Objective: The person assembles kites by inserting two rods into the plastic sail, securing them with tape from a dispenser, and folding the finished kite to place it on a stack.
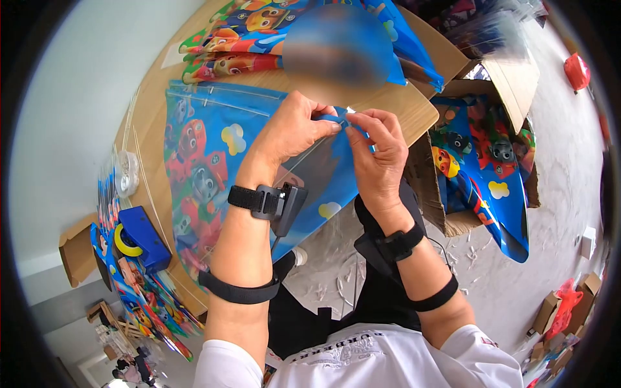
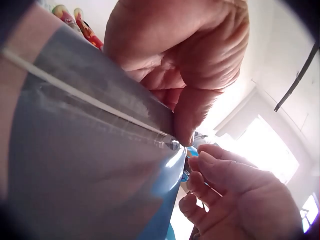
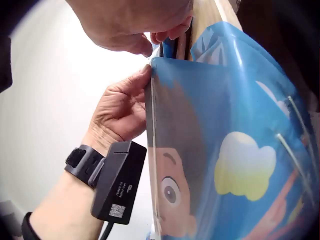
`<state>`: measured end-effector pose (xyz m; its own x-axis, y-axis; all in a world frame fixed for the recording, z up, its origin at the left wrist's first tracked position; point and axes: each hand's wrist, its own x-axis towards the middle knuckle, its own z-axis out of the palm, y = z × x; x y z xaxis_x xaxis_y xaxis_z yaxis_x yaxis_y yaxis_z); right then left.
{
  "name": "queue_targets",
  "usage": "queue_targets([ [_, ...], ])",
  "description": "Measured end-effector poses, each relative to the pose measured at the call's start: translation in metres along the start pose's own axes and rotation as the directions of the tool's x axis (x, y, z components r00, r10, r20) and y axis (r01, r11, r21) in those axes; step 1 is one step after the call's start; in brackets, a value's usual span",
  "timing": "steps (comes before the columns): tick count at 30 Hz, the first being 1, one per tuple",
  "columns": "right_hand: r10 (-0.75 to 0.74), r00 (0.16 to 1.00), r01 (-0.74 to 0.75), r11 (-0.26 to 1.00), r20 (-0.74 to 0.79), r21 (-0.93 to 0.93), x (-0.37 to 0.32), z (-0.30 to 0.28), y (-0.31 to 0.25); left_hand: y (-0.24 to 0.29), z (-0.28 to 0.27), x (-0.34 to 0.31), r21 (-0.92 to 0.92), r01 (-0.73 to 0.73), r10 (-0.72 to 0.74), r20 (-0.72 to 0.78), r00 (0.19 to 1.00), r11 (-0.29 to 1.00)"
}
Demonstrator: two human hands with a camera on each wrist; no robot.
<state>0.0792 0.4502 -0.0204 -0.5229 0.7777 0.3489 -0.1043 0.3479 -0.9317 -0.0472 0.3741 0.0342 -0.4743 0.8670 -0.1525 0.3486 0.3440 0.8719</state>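
Observation:
A blue printed plastic sheet [image 1: 226,139] with cartoon figures hangs partly over the table edge. My left hand [image 1: 292,126] pinches its corner between thumb and finger; in the left wrist view that hand [image 2: 180,55] grips the edge beside a thin white rod [image 2: 90,102] running along the sheet [image 2: 100,185]. My right hand [image 1: 380,145] meets it at the same corner, thumb and forefinger together; whether something small is between them is hard to tell. In the right wrist view, the left hand [image 3: 122,107] holds the sheet [image 3: 200,110] and the right hand [image 3: 132,22] is just above the corner.
Folded printed sheets [image 1: 236,42] lie at the table's back. A cardboard box [image 1: 453,223] with more printed sheets stands at the right. A blue tape dispenser [image 1: 145,239] and a clear roll [image 1: 127,174] are at the left table edge [image 1: 184,291]. Scraps litter the floor.

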Motion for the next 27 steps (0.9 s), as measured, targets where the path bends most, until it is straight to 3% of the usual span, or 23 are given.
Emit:
queue_targets([
  [5, 0.003, 0.998, 0.001, 0.998, 0.060, -0.061, 0.004, -0.001, 0.001, 0.000, 0.001, -0.001, 0.012, -0.015, 0.016, -0.008, 1.000, 1.000],
  [8, 0.073, 0.989, -0.072, 0.997, 0.132, -0.011, 0.009, -0.004, 0.001, -0.002, 0.001, 0.000, -0.024, -0.006, 0.006, -0.008, 1.000, 1.000],
  [10, 0.295, 0.913, -0.353, 0.919, 0.282, 0.179, 0.013, -0.005, 0.006, -0.003, 0.001, 0.000, -0.054, 0.013, -0.013, -0.004, 1.000, 0.998],
  [11, 0.296, 0.913, -0.353, 0.918, 0.282, 0.178, 0.015, -0.006, 0.007, -0.004, 0.001, 0.000, -0.078, 0.018, -0.018, 0.000, 1.000, 0.997],
  [13, 0.358, 0.832, -0.475, 0.855, 0.425, 0.210, 0.020, -0.009, 0.008, -0.006, 0.000, 0.000, -0.104, 0.026, -0.025, 0.004, 1.000, 0.994],
  [17, 0.362, 0.819, -0.471, 0.868, 0.445, 0.159, 0.019, -0.010, 0.011, -0.007, 0.000, 0.000, -0.128, 0.009, -0.008, 0.007, 1.000, 0.992],
  [19, 0.454, 0.756, -0.616, 0.736, 0.472, 0.280, 0.016, -0.010, 0.007, -0.005, 0.001, 0.000, -0.145, 0.004, -0.005, -0.004, 1.000, 0.989],
  [20, 0.450, 0.757, -0.614, 0.738, 0.473, 0.280, 0.012, -0.012, 0.002, -0.003, 0.000, -0.001, -0.119, 0.000, -0.005, -0.045, 0.999, 0.993],
  [22, 0.514, 0.586, -0.778, 0.573, 0.627, 0.257, 0.001, -0.020, -0.012, -0.004, 0.000, -0.001, -0.091, -0.006, -0.002, -0.091, 0.996, 0.996],
  [23, 0.428, 0.519, -0.731, 0.670, 0.740, 0.125, -0.007, -0.028, -0.008, -0.008, 0.000, -0.001, 0.151, -0.076, 0.104, -0.182, 0.978, 0.986],
  [24, 0.422, 0.516, -0.729, 0.673, 0.745, 0.124, -0.015, -0.031, -0.007, -0.012, 0.000, -0.002, 0.389, -0.114, 0.222, -0.245, 0.944, 0.914],
  [25, 0.389, 0.401, -0.686, 0.728, 0.829, -0.010, -0.022, -0.034, -0.009, -0.006, 0.001, -0.007, 0.391, -0.111, 0.222, -0.251, 0.942, 0.913],
  [26, 0.366, 0.274, -0.613, 0.779, 0.889, -0.132, -0.026, -0.035, -0.013, 0.000, 0.003, -0.012, 0.639, -0.161, 0.415, -0.270, 0.869, 0.753],
  [27, 0.528, 0.272, -0.713, 0.672, 0.805, -0.200, -0.030, -0.031, -0.018, 0.006, 0.006, -0.018, 0.835, -0.157, 0.592, -0.229, 0.773, 0.527],
])
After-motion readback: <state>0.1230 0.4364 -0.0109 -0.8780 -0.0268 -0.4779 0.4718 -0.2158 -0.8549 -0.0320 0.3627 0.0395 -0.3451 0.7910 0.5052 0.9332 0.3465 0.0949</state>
